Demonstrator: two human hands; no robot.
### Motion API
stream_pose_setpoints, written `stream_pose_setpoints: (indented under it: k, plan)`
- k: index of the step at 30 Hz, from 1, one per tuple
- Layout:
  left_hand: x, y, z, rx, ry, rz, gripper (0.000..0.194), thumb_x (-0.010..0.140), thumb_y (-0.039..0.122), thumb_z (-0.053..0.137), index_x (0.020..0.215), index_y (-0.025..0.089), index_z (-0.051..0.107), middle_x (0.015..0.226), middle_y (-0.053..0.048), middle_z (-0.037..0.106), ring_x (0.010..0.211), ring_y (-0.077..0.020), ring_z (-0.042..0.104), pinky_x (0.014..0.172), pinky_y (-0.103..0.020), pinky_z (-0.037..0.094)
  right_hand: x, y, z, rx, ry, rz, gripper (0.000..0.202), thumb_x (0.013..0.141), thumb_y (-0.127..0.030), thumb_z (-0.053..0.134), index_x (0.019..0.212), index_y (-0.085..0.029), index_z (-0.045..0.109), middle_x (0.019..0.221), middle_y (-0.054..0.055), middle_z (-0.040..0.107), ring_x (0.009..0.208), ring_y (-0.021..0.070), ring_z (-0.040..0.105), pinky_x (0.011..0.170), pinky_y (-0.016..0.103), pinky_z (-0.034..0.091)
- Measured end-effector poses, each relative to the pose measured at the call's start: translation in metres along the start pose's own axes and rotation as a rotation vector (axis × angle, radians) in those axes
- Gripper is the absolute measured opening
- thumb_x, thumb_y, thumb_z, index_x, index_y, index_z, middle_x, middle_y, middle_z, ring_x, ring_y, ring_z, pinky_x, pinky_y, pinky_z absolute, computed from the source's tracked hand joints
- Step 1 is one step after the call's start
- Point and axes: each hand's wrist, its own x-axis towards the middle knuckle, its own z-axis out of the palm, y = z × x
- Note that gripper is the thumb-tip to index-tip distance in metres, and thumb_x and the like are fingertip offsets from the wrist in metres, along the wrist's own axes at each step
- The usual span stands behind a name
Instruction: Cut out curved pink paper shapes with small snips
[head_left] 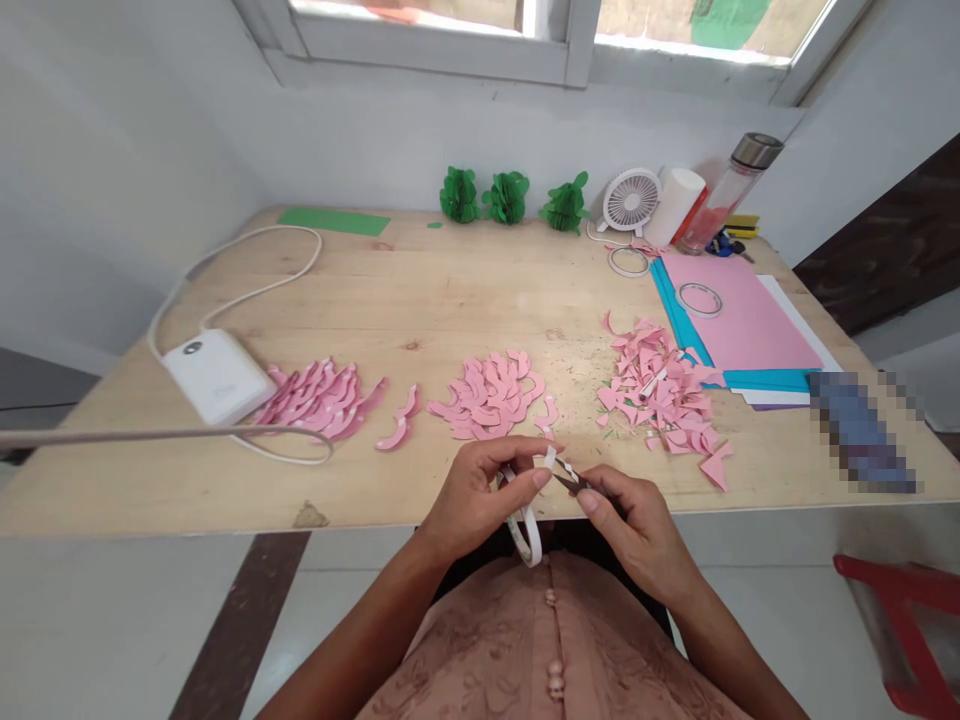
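Note:
My left hand is closed on a roll of white double-sided tape, which hangs below the fingers. Its thumb and forefinger pinch the loose white end of the tape. In my right hand is a small pair of dark scissors, blades pointing left at the tape end. Just beyond my hands a curved pink paper piece with white tape bits lies by a pile of wavy pink pieces. Further left are one taped pink strip and a heap of taped pink strips.
Pink scraps are heaped at right, beside stacked coloured paper with a tape roll on it. A white power bank with a cable stands left. Green paper figures, a small fan and a bottle line the back.

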Motion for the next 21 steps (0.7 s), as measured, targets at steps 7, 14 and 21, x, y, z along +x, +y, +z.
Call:
stream_pose_setpoints:
  k: [7,14,21]
  plan:
    - [-0.0005,-0.0030,-0.0016,-0.024,-0.025,0.020,0.027,0.074,0.026,0.066,0.098,0.014,0.071,0.056,0.003,0.051,0.050,-0.0083,0.043,0.049,-0.021,0.035,0.0013,0.0010,-0.0008,-0.005,0.000,0.019,0.033,0.090,-0.042,0.044,0.078,-0.016,0.060,0.071,0.000,0.057,0.065,0.0133,0.050,0.059,0.023,0.038]
    - [-0.0001,-0.0008,-0.0025,0.014,-0.079,0.034,0.031,0.077,0.024,0.063,0.106,0.016,0.068,0.054,0.005,0.044,0.050,-0.0073,0.038,0.049,-0.020,0.030,0.0016,0.0017,-0.0012,0.010,-0.008,0.008,0.035,0.090,-0.044,0.042,0.080,-0.017,0.060,0.072,0.001,0.057,0.067,0.0136,0.050,0.061,0.023,0.039]
    - [0.0003,-0.0038,-0.0014,-0.078,-0.093,0.047,0.032,0.078,0.024,0.063,0.109,0.018,0.054,0.058,0.007,0.045,0.050,-0.0069,0.040,0.050,-0.019,0.033,0.0018,0.0003,-0.0003,0.023,-0.009,0.014,0.035,0.090,-0.044,0.042,0.079,-0.016,0.059,0.069,0.000,0.053,0.063,0.0123,0.046,0.058,0.023,0.036]
